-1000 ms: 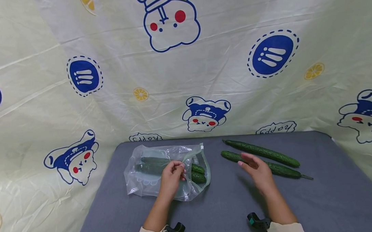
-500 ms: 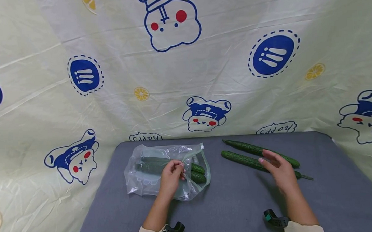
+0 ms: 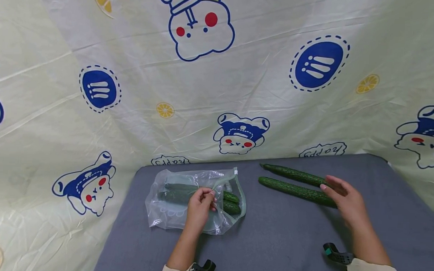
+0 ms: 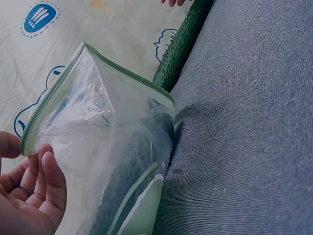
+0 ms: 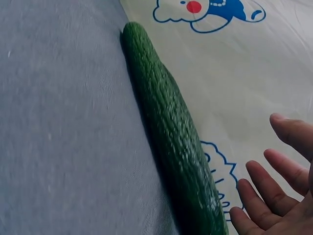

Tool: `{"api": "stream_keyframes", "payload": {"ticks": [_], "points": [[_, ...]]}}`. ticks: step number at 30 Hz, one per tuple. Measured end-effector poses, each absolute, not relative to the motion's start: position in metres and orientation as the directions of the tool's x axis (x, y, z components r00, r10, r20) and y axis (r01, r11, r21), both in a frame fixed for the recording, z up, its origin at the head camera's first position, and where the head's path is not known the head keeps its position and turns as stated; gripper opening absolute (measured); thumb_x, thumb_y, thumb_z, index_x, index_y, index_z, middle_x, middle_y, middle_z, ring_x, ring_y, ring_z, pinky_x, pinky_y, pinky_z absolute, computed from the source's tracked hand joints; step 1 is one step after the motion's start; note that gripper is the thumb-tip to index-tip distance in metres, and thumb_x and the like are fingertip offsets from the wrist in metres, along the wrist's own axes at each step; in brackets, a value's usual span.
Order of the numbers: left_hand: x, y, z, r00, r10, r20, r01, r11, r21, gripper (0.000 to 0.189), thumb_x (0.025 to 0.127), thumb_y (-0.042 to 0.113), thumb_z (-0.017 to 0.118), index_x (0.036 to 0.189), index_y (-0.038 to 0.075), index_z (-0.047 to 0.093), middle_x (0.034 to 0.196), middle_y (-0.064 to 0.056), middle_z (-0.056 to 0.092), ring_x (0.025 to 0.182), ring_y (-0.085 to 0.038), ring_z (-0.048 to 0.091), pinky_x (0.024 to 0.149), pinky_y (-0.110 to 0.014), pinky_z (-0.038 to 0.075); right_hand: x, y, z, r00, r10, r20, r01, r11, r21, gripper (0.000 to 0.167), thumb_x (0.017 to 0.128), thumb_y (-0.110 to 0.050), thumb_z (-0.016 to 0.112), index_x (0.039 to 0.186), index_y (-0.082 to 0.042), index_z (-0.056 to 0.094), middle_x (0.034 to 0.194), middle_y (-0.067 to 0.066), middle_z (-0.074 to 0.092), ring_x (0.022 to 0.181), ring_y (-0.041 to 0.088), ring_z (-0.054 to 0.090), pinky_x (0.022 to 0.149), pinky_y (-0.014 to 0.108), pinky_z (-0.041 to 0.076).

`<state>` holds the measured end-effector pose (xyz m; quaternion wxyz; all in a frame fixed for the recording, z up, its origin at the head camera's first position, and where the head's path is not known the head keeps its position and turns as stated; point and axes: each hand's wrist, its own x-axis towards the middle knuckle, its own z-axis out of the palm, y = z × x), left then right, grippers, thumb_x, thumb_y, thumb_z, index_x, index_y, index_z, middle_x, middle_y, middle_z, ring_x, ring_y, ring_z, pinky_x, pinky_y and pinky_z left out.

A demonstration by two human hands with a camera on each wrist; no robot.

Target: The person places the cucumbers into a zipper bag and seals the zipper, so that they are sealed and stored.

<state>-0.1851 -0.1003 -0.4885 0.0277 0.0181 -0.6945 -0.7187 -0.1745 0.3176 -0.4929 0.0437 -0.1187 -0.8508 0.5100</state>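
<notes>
A clear zip bag (image 3: 153, 207) with a green rim lies on the left of the grey table, and cucumbers (image 3: 231, 207) show inside it near its open mouth. My left hand (image 3: 200, 206) pinches the bag's rim between thumb and fingers and lifts it, as the left wrist view (image 4: 34, 191) shows. Two loose cucumbers lie to the right: a far cucumber (image 3: 291, 172) and a near cucumber (image 3: 290, 188). My right hand (image 3: 351, 202) hovers over their right ends, fingers spread and holding nothing; in the right wrist view its fingers (image 5: 266, 191) are beside a cucumber, apart from it.
The grey table (image 3: 270, 241) ends at the back against a patterned cream curtain (image 3: 188, 134). Dark wrist cameras (image 3: 336, 254) are strapped near both sleeves.
My right hand has moved right along the loose cucumbers, from near their middle to their right ends. The left hand, bag and cucumbers have stayed in place.
</notes>
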Motion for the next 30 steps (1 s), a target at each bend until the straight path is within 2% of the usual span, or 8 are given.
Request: {"api": "stream_keyframes", "payload": {"ticks": [6, 10, 12, 15, 17, 19, 23, 30], "points": [[-0.185, -0.101, -0.488, -0.997, -0.072, 0.016, 0.019, -0.039, 0.999, 0.018, 0.1, 0.007, 0.062, 0.107, -0.009, 0.061, 0.079, -0.006, 0.063, 0.062, -0.009, 0.058, 0.058, -0.021, 0.054, -0.175, 0.328, -0.499, -0.97, 0.233, -0.075, 0.18, 0.473, -0.863, 0.077, 0.099, -0.057, 0.059, 0.159, -0.013, 0.038, 0.159, 0.011, 0.045, 0.14, 0.037, 0.043, 0.092, 0.036, 0.048], [-0.185, -0.101, -0.488, -0.997, -0.073, 0.017, 0.02, -0.042, 0.999, 0.018, 0.1, 0.007, 0.063, 0.108, -0.009, 0.062, 0.079, -0.006, 0.064, 0.062, -0.009, 0.058, 0.058, -0.021, 0.054, -0.174, 0.335, -0.505, -0.97, 0.233, -0.076, 0.183, 0.482, -0.857, 0.076, 0.098, -0.057, 0.06, 0.157, -0.013, 0.041, 0.141, -0.012, 0.057, 0.122, 0.008, 0.051, 0.085, 0.027, 0.046], [-0.184, -0.102, -0.488, -0.997, -0.073, 0.016, 0.019, -0.043, 0.999, 0.018, 0.1, 0.007, 0.063, 0.108, -0.009, 0.062, 0.08, -0.007, 0.064, 0.062, -0.01, 0.058, 0.058, -0.021, 0.054, -0.172, 0.339, -0.508, -0.969, 0.234, -0.075, 0.182, 0.482, -0.857, 0.076, 0.098, -0.057, 0.061, 0.157, -0.012, 0.043, 0.129, -0.025, 0.055, 0.117, 0.001, 0.048, 0.082, 0.024, 0.045], [-0.184, -0.102, -0.487, -0.997, -0.073, 0.018, 0.021, -0.043, 0.999, 0.018, 0.1, 0.008, 0.063, 0.108, -0.008, 0.062, 0.08, -0.007, 0.064, 0.062, -0.01, 0.058, 0.058, -0.022, 0.054, -0.171, 0.344, -0.512, -0.971, 0.228, -0.072, 0.177, 0.483, -0.858, 0.076, 0.099, -0.055, 0.06, 0.156, -0.009, 0.043, 0.124, -0.03, 0.052, 0.128, 0.017, 0.05, 0.087, 0.03, 0.048], [-0.184, -0.102, -0.487, -0.997, -0.074, 0.017, 0.02, -0.042, 0.999, 0.018, 0.1, 0.008, 0.063, 0.108, -0.008, 0.062, 0.08, -0.007, 0.064, 0.062, -0.01, 0.058, 0.058, -0.021, 0.054, -0.171, 0.345, -0.514, -0.971, 0.226, -0.081, 0.183, 0.477, -0.859, 0.077, 0.1, -0.055, 0.059, 0.156, -0.006, 0.041, 0.129, -0.022, 0.054, 0.137, 0.036, 0.044, 0.095, 0.043, 0.049], [-0.184, -0.102, -0.486, -0.997, -0.074, 0.016, 0.019, -0.041, 0.999, 0.018, 0.1, 0.008, 0.063, 0.108, -0.008, 0.062, 0.08, -0.007, 0.064, 0.062, -0.01, 0.058, 0.059, -0.021, 0.054, -0.171, 0.346, -0.516, -0.97, 0.224, -0.094, 0.192, 0.471, -0.861, 0.078, 0.101, -0.054, 0.058, 0.157, -0.003, 0.04, 0.14, -0.004, 0.057, 0.139, 0.048, 0.037, 0.099, 0.057, 0.045], [-0.184, -0.102, -0.486, -0.997, -0.076, 0.013, 0.016, -0.036, 0.999, 0.018, 0.1, 0.008, 0.063, 0.108, -0.008, 0.062, 0.08, -0.006, 0.064, 0.062, -0.01, 0.058, 0.059, -0.021, 0.054, -0.172, 0.346, -0.521, -0.968, 0.224, -0.116, 0.213, 0.481, -0.85, 0.08, 0.101, -0.055, 0.058, 0.157, -0.001, 0.037, 0.155, 0.029, 0.041, 0.138, 0.054, 0.036, 0.1, 0.067, 0.041], [-0.183, -0.102, -0.485, -0.997, -0.079, 0.009, 0.013, -0.039, 0.999, 0.018, 0.1, 0.007, 0.062, 0.108, -0.009, 0.061, 0.079, -0.004, 0.064, 0.062, -0.009, 0.058, 0.059, -0.021, 0.054, -0.176, 0.352, -0.524, -0.963, 0.189, -0.193, 0.265, 0.521, -0.811, 0.089, 0.097, -0.061, 0.059, 0.158, -0.001, 0.034, 0.164, 0.034, 0.02, 0.145, 0.063, 0.018, 0.102, 0.077, 0.032]]}}
